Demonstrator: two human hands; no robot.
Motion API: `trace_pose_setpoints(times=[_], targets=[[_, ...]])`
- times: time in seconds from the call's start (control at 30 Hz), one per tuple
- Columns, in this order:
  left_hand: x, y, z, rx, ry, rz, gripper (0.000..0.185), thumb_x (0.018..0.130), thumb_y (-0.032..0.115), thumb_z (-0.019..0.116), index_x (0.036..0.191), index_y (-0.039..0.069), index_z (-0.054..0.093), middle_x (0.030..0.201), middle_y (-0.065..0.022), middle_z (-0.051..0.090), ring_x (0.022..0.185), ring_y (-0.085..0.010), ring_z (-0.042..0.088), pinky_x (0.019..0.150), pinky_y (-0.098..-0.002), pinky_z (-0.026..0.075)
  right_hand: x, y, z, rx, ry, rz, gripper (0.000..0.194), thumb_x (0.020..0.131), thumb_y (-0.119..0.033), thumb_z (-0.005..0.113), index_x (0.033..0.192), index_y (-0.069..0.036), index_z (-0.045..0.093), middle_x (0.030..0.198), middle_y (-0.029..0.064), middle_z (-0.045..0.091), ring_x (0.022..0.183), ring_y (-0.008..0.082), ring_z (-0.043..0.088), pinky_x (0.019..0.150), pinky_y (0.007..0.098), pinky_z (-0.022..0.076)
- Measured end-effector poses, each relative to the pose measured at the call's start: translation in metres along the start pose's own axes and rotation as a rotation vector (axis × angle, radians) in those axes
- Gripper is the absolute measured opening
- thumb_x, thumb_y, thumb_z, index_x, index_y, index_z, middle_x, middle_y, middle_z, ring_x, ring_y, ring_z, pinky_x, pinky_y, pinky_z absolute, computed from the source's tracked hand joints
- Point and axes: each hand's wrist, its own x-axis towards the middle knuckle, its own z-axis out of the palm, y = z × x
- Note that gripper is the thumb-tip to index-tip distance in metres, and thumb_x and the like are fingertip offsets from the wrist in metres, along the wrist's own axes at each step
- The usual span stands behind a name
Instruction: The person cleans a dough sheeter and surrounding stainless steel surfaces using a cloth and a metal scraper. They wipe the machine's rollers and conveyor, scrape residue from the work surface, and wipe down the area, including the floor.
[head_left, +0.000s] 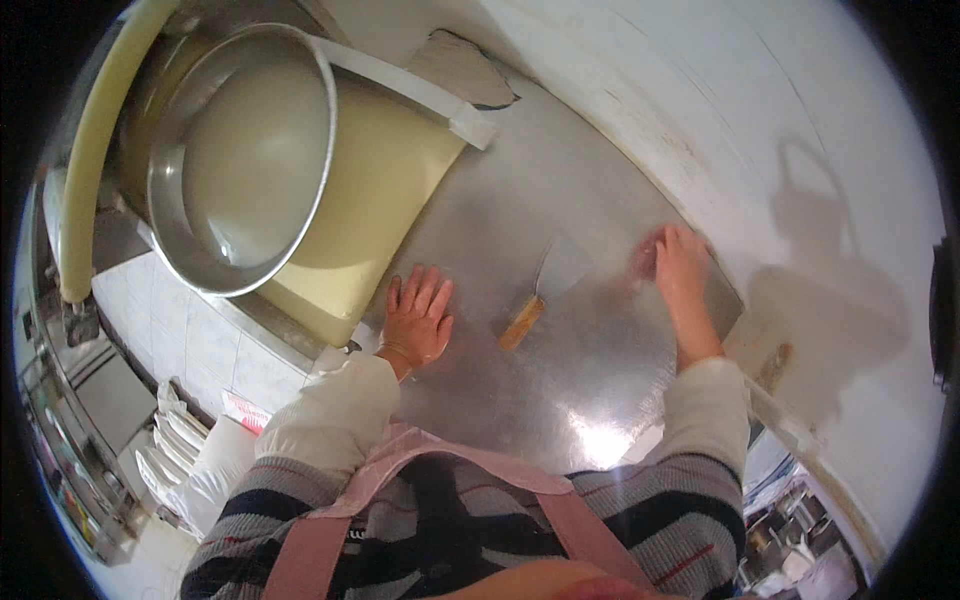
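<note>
My left hand (418, 319) lies flat, fingers spread, on the metal worktop (480, 397) beside a pale yellow slab (375, 180). At the far right of the worktop, my right hand (679, 259) rests near the wall; a blurred reddish patch shows at its fingers, and I cannot tell whether it is a cloth or a reflection. Between the hands lies a scraper with a wooden handle (522, 323) and a thin metal blade (564, 266). A large round metal pan (330, 142) with a pale, cloudy content stands over the slab's left part.
A white strip (405, 79) runs along the slab's far edge. Behind it lies a grey flat piece (461, 71) by the wall (750, 112). A long yellow bar or tube (97, 157) crosses the far left. White sacks (217, 457) stand on the floor at lower left.
</note>
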Motion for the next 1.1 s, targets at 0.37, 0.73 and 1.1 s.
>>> trace_pose_setpoints(times=[0.37,0.73,1.1], targets=[[-0.001,0.001,-0.004,0.021,0.019,0.007,0.059,0.078,0.03,0.06,0.131,0.007,0.048,0.143,-0.0186,0.037,0.135,-0.0384,0.028,0.107,-0.0583,0.02,0.23,-0.238,-0.02,1.01,0.031,-0.669,0.04,0.091,-0.013,0.052,0.131,-0.011,0.049,0.14,0.0105,0.045,0.128,0.029,0.042,0.108,0.0382,0.0335],[-0.001,0.001,-0.002,0.017,0.066,0.059,0.063,0.079,0.028,0.058,0.135,0.005,0.042,0.145,-0.0204,0.032,0.135,-0.04,0.027,0.108,-0.0585,0.019,0.105,-0.079,0.04,0.08,0.282,-0.315,0.044,0.092,-0.018,0.047,0.134,-0.006,0.045,0.145,0.0089,0.039,0.136,0.0245,0.033,0.111,0.0391,0.0275],[-0.003,0.002,0.003,0.049,0.024,0.018,0.063,0.082,0.029,0.056,0.138,0.007,0.039,0.147,-0.0171,0.031,0.137,-0.0368,0.024,0.108,-0.0575,0.019,-0.136,0.116,0.075,0.14,0.061,0.369,0.052,0.094,-0.029,0.046,0.138,-0.003,0.04,0.146,0.0202,0.034,0.135,0.0339,0.032,0.111,0.0445,0.0269]])
